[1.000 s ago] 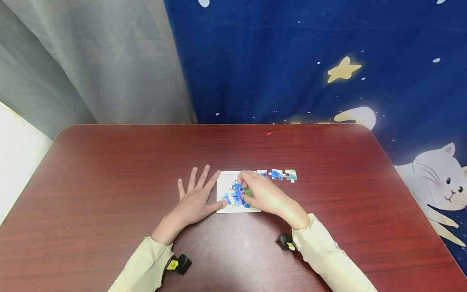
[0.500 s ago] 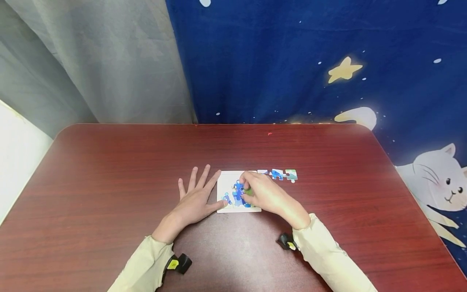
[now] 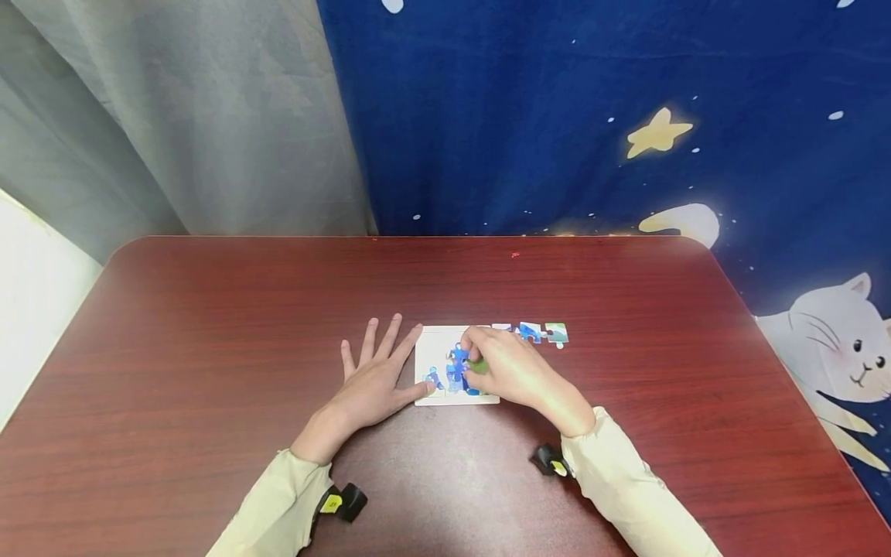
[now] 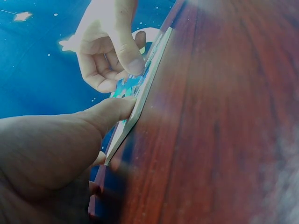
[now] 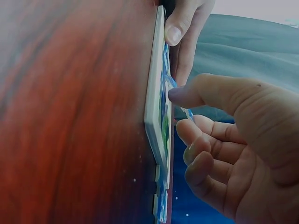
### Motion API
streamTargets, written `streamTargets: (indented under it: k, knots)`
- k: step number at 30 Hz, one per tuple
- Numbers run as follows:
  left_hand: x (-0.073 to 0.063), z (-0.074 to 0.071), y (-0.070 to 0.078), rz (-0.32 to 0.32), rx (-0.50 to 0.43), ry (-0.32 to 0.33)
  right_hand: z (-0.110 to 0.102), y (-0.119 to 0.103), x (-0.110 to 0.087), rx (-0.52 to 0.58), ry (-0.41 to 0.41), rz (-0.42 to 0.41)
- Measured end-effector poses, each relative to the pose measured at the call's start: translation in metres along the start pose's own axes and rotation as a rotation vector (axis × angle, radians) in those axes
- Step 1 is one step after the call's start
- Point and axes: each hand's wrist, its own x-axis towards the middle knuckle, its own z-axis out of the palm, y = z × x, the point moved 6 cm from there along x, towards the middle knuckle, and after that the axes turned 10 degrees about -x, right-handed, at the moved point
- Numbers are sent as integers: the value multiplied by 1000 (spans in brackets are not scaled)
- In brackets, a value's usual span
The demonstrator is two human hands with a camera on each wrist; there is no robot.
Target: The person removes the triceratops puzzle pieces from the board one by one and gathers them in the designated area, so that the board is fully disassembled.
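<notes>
- Lower left, we see a yellow label (image 3: 331,504), its marking too small to read.
- Centre: the left hand (image 3: 365,391), fingers spread, thumb on the white puzzle board (image 3: 455,401).
- Right of centre, the right hand (image 3: 513,373) pinches a blue piece (image 3: 459,353) over it.

I see a dark-red wood-grain counter (image 3: 278,294). On it lie a white puzzle board (image 3: 431,340) and loose puzzle pieces (image 3: 530,333).

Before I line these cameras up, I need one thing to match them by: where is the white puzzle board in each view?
Head: the board lies just below centre, between left hand and right hand.
Left wrist: the board, slanting, slightly left of centre.
Right wrist: the board, near-vertical, close to centre.
Shared landmark: the left hand's thumb at its edge.
</notes>
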Motion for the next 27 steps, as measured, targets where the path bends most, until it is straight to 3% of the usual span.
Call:
streamTargets:
  k: [12, 21, 27]
  knots:
    - [-1, 0, 1, -1, -7, -1, -11, 13, -4, 51, -9, 27]
    - [-2, 0, 2, 8, -19, 3, -26, 16, -8, 69, 14, -1]
    - [-2, 0, 2, 9, -14, 10, -35, 34, -21, 76, -7, 17]
